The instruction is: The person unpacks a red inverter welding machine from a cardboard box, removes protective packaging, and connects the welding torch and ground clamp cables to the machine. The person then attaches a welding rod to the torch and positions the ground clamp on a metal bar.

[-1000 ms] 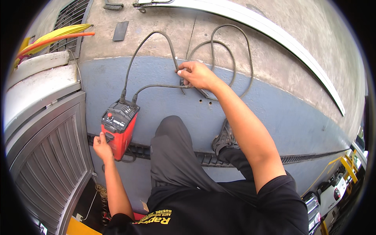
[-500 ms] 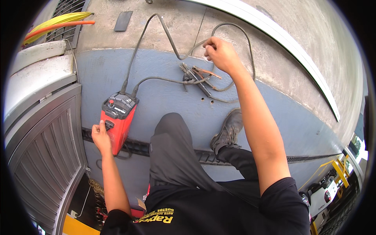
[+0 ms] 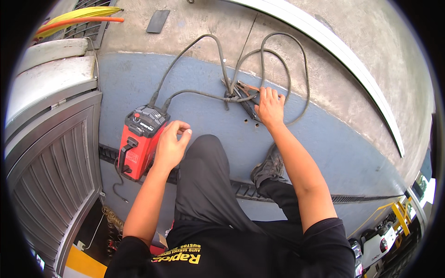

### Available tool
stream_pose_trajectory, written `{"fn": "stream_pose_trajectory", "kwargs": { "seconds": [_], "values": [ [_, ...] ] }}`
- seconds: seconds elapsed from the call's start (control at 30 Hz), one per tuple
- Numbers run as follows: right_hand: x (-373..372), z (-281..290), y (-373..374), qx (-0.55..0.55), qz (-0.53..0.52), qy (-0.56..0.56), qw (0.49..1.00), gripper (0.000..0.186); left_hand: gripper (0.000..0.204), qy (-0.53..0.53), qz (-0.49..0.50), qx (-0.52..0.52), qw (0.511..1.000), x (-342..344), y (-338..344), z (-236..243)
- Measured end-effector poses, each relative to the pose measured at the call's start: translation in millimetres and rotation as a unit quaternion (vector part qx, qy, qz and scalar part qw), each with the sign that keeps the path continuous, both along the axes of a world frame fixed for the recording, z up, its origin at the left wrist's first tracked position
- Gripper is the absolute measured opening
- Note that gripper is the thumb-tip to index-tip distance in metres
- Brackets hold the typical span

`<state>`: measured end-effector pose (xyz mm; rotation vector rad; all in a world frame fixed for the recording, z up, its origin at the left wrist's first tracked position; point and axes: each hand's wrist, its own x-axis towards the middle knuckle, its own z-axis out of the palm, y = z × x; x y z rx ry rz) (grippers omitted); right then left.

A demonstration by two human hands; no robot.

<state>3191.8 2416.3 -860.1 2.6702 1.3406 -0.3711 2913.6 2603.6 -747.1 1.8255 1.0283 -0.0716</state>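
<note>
A red and black welding machine [image 3: 136,157] stands on the blue floor at left, its side handle free. My left hand [image 3: 170,144] hovers just right of it with loosely curled fingers, thumb apart, holding nothing. Two dark cables [image 3: 211,39] run from the machine's top, looping over the floor. They lead to a bundle with a copper-jawed clamp [image 3: 248,87] and a black-handled holder [image 3: 248,110], cable wrapped about them. My right hand [image 3: 270,106] closes at the bundle's right side, on the clamp. Its fingers partly hide the grip.
A drain grate [image 3: 241,189] crosses the floor beneath my legs, near my shoe [image 3: 269,166]. A grey metal door [image 3: 53,157] borders the left. Beyond the cables curves a long white strip [image 3: 343,55]. A dark flat plate [image 3: 158,21] lies on the concrete.
My left hand has left the machine's handle and moved right. My right hand has come down from the upper cable loop to the clamp bundle. The cable loops have shifted.
</note>
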Motion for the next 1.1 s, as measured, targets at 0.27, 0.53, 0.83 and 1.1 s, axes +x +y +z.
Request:
{"fn": "stream_pose_trajectory", "kwargs": {
  "seconds": [0.27,0.53,0.83,1.1],
  "values": [
    [42.1,63.1,-13.7,0.001,0.121,-0.03,0.992,0.057,0.051,-0.035,0.07,-0.131,0.988,164.6,1.3,-59.2],
    [53.6,91.4,0.5,-0.005,0.135,0.024,0.991,0.051,0.041,-0.179,0.158,-0.227,0.944,237.7,95.5,-19.9],
    [55.8,77.5,31.3,-0.044,0.031,0.084,0.995,0.041,0.054,-0.107,-0.224,-0.023,0.968,177.0,50.6,-32.7],
    [47.5,64.0,41.0,0.014,-0.037,0.158,0.987,0.031,0.088,0.114,-0.298,0.159,0.934,169.2,-11.9,-29.2]
  ]
}}
